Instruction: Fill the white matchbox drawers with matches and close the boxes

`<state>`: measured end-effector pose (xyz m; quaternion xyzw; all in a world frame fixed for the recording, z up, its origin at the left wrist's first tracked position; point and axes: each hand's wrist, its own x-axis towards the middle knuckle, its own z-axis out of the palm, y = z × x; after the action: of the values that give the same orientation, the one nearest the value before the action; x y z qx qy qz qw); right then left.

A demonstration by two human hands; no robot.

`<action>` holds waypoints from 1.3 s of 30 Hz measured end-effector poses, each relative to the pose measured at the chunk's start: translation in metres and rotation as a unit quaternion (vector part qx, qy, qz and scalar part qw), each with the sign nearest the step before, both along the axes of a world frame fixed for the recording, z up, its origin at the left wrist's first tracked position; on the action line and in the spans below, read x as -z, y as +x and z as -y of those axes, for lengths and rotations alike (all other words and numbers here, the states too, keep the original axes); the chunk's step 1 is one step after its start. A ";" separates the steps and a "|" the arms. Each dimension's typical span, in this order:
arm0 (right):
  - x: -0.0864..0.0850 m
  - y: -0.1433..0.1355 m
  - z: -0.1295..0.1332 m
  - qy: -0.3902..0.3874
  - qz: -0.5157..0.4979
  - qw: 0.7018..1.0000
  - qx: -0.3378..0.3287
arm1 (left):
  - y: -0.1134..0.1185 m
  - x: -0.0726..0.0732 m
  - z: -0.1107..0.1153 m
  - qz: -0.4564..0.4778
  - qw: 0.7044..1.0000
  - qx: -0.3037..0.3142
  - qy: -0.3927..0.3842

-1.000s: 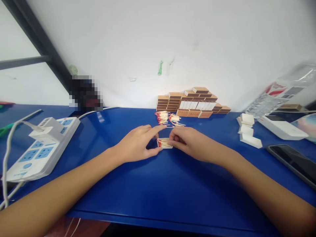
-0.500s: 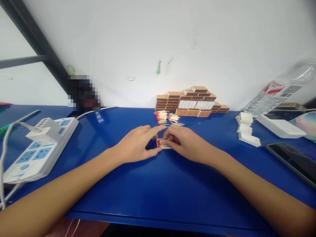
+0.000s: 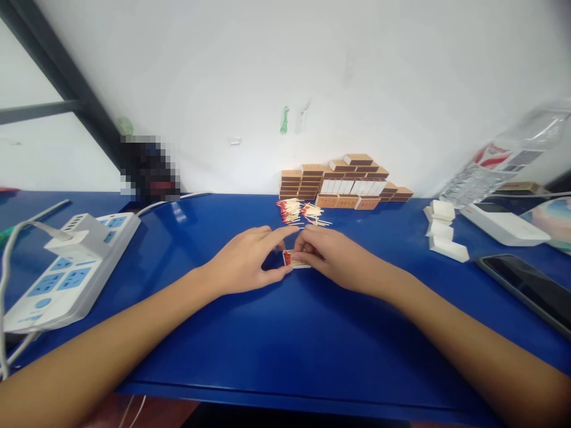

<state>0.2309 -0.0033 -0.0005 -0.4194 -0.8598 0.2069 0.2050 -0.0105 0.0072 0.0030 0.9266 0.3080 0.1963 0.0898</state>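
Observation:
A small white matchbox tray [image 3: 301, 267] lies on the blue table, with red-headed matches [image 3: 288, 258] inside at its left end. My left hand [image 3: 245, 260] steadies the tray, thumb at its near left corner and other fingers curled around the far side. Over the tray's right part, my right hand [image 3: 330, 252] has thumb and fingertips pinched together on the matches, covering much of them. Just beyond both hands lie two loose piles of matches, a left pile [image 3: 291, 210] and a smaller right pile [image 3: 312, 210].
Stacked matchboxes [image 3: 336, 181] stand against the wall. At right are several empty white trays [image 3: 447, 246], a white device [image 3: 504, 224], a phone [image 3: 529, 288] and a leaning plastic bottle [image 3: 495, 157]. A power strip [image 3: 66, 279] with cables occupies the left side.
The right fingertips have shifted very slightly over the matches in the tray. Both hands otherwise stay in place; the view has moved a little.

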 end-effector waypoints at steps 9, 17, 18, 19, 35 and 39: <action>-0.006 0.002 0.001 -0.012 0.021 1.000 0.007 | -0.001 0.000 0.000 -0.001 1.000 0.000 0.010; -0.013 0.006 0.001 -0.021 0.044 0.999 -0.003 | -0.001 0.000 0.000 -0.003 1.000 -0.001 0.005; -0.013 0.005 0.002 -0.021 0.038 0.999 -0.007 | -0.001 0.000 0.000 -0.001 1.000 0.000 0.005; -0.013 0.004 0.002 -0.022 0.032 0.999 -0.011 | -0.001 0.000 0.000 0.001 1.000 0.001 0.006; -0.046 0.082 -0.032 0.251 0.043 0.921 0.295 | -0.003 0.000 0.000 0.089 0.996 0.003 -0.002; -0.043 0.134 -0.049 0.255 0.064 0.866 0.425 | -0.004 0.002 -0.002 0.058 0.997 -0.003 -0.046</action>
<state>0.3645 0.0458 0.0426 -0.6897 -0.6325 -0.1534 0.3175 -0.0143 0.0092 0.0006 0.9077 0.3133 0.2358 0.1493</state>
